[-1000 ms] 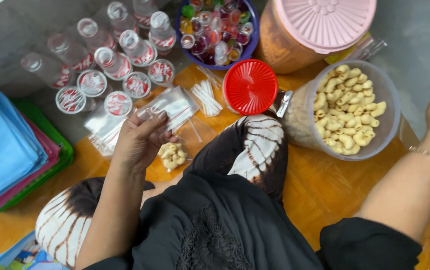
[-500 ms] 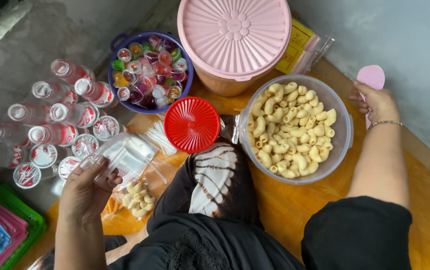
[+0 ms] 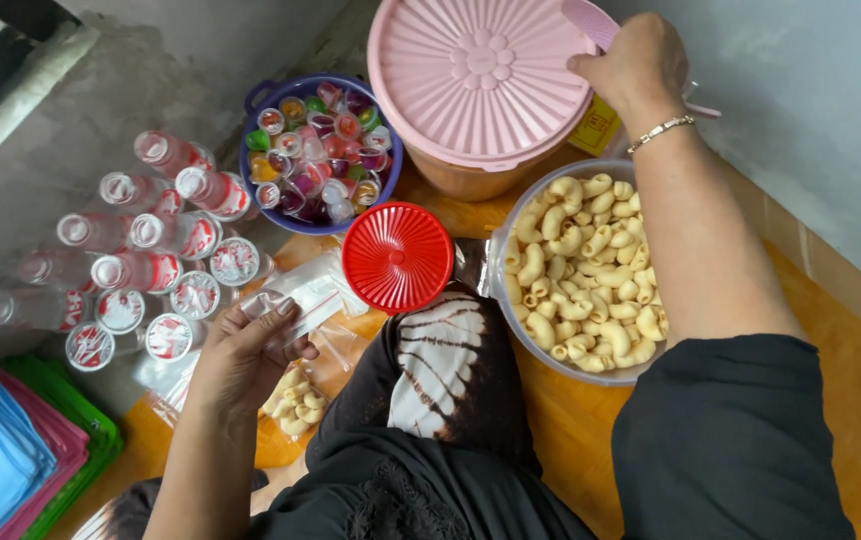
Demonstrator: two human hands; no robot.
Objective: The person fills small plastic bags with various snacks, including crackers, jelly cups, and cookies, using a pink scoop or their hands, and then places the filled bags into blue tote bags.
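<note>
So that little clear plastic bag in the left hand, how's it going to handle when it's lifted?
The clear plastic bag looks thin and creased where the left hand pinches it, so it is probably floppy and very light. Its glossy film may be slippery. It appears empty, so it would likely sag or flutter rather than keep its shape.

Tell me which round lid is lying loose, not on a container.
The small red lid, lying beside the macaroni tub; the big pink lid covers its bucket.

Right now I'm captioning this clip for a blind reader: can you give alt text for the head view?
Seen from above, a seated person's left hand holds a small clear plastic bag while the right hand grips a pink scoop over a pink-lidded tub. Nearby are a clear container of curled crackers, a red lid and sealed water cups.
</note>
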